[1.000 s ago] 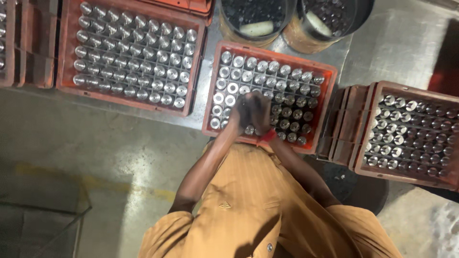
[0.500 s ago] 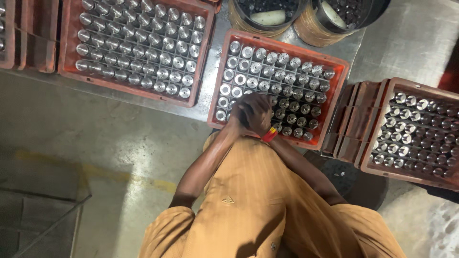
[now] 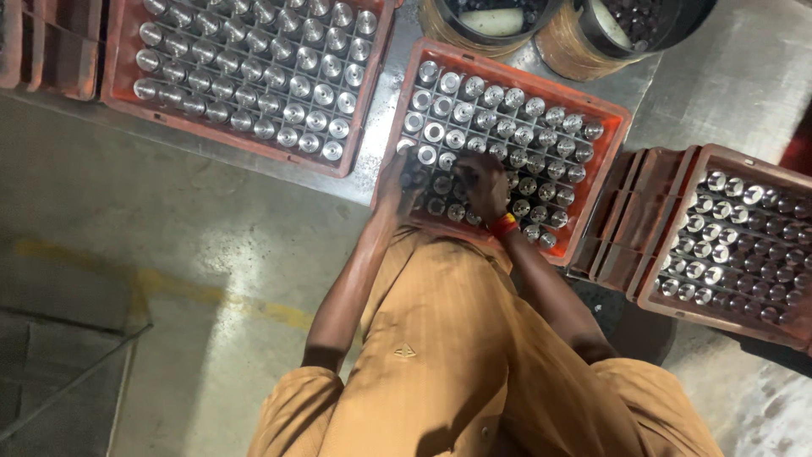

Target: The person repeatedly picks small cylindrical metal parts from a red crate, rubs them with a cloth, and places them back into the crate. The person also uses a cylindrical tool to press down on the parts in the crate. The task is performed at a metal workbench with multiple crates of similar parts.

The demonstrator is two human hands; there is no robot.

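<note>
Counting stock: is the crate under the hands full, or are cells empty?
Nearly full, as far as shows. Shiny metal cylinders fill the visible cells of the red crate; the left hand and right hand hide several cells.

This looks like a factory or machining workshop. Orange plastic crates (image 3: 507, 140) with divider grids hold rows of identical shiny metal cylinders (image 3: 474, 89) (one per cell). Beside the middle crate stand more such crates (image 3: 254, 72), behind it round bins (image 3: 491, 25), and below it bare concrete floor (image 3: 169, 220).

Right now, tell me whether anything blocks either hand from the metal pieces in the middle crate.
Nothing visible does. The left hand and right hand already rest on the metal pieces inside the middle crate.
</note>
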